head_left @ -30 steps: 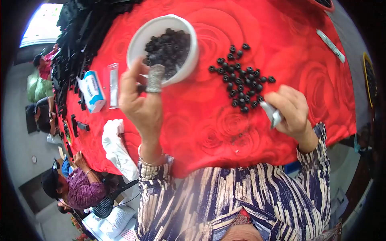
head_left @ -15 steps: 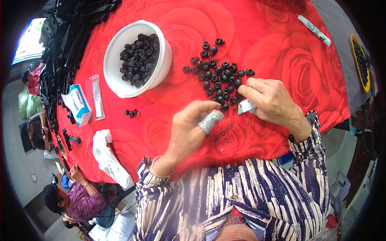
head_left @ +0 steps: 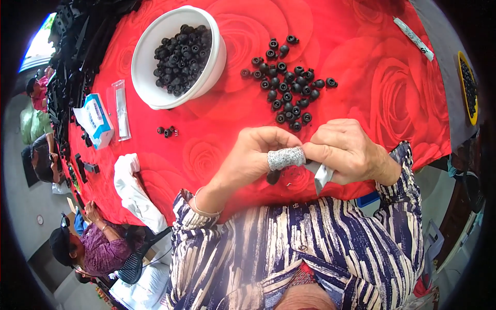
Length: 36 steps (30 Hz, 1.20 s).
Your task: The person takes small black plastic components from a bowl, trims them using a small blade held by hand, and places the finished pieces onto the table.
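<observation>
My left hand [head_left: 248,157] and my right hand [head_left: 349,152] meet near the table's front edge. A grey speckled wrap [head_left: 285,158] covers the left thumb. The left fingers are pinched together; whatever they hold is mostly hidden, though a dark bit [head_left: 273,176] shows below the thumb. In the right hand is a small white flat-sided tool [head_left: 323,176], its end sticking out below the fingers; its working end is hidden between the hands. Just beyond them lies a loose pile of small round black parts [head_left: 289,95] with holes in their tops.
A white bowl [head_left: 216,77] of similar black parts stands far left. Near it are a tissue pack [head_left: 98,121], a clear plastic sleeve [head_left: 122,111] and a white cloth [head_left: 135,191]. A white tube [head_left: 413,39] and a yellow tray [head_left: 475,116] lie right. A co-worker [head_left: 103,250] sits left.
My right hand has come away from the pile, back toward me, and joined the left. The left hand has closed its fingers. The white tool now points down between them.
</observation>
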Tool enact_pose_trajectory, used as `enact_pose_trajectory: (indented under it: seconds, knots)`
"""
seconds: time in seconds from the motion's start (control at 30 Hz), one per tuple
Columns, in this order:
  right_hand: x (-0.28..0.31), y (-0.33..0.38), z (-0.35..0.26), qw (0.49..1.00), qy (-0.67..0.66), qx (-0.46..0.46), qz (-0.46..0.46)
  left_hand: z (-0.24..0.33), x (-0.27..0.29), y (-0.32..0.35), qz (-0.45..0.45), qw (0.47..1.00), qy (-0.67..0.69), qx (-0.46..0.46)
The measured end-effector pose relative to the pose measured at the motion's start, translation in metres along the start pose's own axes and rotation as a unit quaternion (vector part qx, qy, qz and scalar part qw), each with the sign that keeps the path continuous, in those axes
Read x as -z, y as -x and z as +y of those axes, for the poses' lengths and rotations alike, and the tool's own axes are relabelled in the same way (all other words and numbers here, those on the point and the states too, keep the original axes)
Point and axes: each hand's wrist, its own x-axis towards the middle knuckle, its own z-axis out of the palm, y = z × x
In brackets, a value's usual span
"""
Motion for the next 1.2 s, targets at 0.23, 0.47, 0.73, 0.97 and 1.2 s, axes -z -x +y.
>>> enact_pose_trajectory:
  seconds: [0.23, 0.47, 0.73, 0.97, 1.2]
  knots:
    - [0.003, -0.004, -0.002, 0.991, -0.110, -0.067, -0.031, -0.007, 0.005, -0.001, -0.042, 0.997, 0.045, 0.050]
    - [-0.001, -0.005, -0.005, 0.983, -0.108, -0.139, 0.048, -0.019, -0.007, -0.003, -0.057, 0.951, 0.303, 0.037]
    - [0.003, -0.005, -0.002, 0.981, -0.162, -0.109, -0.003, -0.016, 0.003, -0.002, -0.120, 0.961, 0.241, 0.057]
    - [-0.004, -0.004, -0.004, 0.994, -0.081, -0.041, 0.066, -0.021, -0.005, 0.002, -0.106, 0.957, 0.266, 0.040]
    - [-0.001, -0.004, -0.006, 0.998, -0.023, -0.006, 0.058, -0.024, -0.013, 0.009, -0.049, 0.984, 0.174, -0.002]
